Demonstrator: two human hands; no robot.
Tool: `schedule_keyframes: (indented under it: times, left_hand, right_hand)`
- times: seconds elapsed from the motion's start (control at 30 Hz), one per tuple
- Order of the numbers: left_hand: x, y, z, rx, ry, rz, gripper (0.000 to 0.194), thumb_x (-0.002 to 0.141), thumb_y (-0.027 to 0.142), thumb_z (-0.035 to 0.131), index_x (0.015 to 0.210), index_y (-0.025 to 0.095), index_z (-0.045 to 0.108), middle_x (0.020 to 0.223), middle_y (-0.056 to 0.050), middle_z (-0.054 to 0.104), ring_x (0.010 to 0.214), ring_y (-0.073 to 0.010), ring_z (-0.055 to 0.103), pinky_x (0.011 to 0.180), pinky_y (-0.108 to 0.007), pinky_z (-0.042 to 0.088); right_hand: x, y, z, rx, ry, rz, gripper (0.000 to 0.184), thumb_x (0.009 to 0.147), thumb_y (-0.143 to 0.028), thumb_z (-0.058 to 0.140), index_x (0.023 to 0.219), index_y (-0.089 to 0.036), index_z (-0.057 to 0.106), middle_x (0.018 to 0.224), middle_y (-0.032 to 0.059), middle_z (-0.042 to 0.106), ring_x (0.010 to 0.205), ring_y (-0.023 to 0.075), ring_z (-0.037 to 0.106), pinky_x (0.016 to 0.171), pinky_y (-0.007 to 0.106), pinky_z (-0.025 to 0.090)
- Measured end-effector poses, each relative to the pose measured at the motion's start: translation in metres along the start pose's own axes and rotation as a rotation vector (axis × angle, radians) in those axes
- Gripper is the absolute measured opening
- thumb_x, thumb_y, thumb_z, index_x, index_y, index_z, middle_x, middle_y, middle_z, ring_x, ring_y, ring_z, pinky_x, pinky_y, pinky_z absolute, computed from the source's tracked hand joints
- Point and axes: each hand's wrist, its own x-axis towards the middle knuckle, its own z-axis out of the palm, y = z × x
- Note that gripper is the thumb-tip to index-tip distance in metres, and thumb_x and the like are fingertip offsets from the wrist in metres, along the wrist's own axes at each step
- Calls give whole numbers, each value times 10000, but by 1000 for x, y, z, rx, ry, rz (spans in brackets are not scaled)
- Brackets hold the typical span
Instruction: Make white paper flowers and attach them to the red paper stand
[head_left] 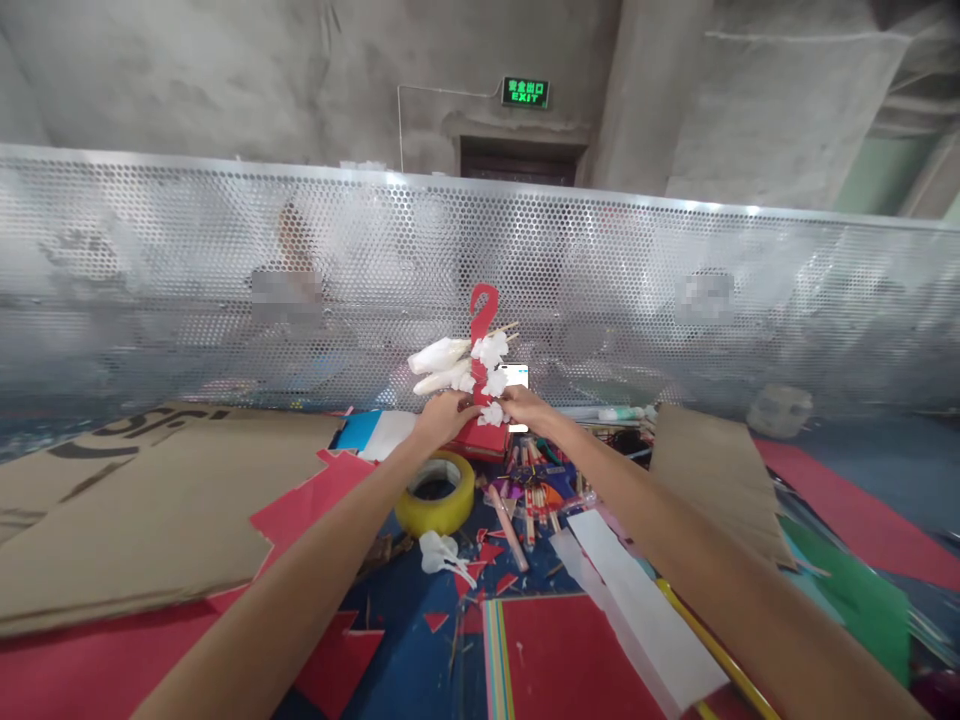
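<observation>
An upright red cutout with a hooked top stands at the centre, at arm's length. White crumpled tufts sit along its stem, long white pieces stick out to its left, and thin wooden sticks show behind. My left hand is closed at the left side of its lower part. On the other side my right hand pinches near the lowest tufts, its fingertips partly hidden. Beneath both hands is a red box-like base. A phone with a bright screen stands just behind my right hand.
Nearby lie a yellow tape roll, white plastic spoons, a pink pen and red paper scraps. Cardboard covers the left, with another piece at right. Coloured paper lies in front; a perforated metal screen stands behind.
</observation>
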Motion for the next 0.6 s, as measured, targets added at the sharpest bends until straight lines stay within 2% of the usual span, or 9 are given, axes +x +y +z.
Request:
schedule_keyframes:
  times: [0.33, 0.5, 0.6]
  left_hand:
    - [0, 4, -4, 84, 33, -43, 303, 880, 467, 564, 872, 211, 727, 887, -66, 725, 839, -227, 644, 740, -302, 440]
    - [3, 4, -1, 80, 52, -56, 256, 882, 422, 562, 828, 212, 699, 866, -56, 714, 847, -218, 630, 740, -298, 432]
    - [4, 3, 1, 52, 54, -23, 191, 878, 374, 574, 838, 212, 667, 882, -52, 709, 858, -219, 631, 762, -307, 442]
  right_hand:
    - [5, 8, -3, 33, -68, -19, 64, 740, -210, 641, 763, -151, 643, 612, -16, 619, 535, 96, 523, 500, 194, 370]
    - [1, 6, -11, 98, -135, -25, 43, 692, -191, 618, 706, -155, 635, 665, -4, 628, 615, 102, 554, 567, 199, 421]
    - [-6, 5, -19, 160, -221, -46, 105, 709, -250, 659, 756, -156, 663, 774, 22, 666, 718, 119, 594, 635, 211, 469]
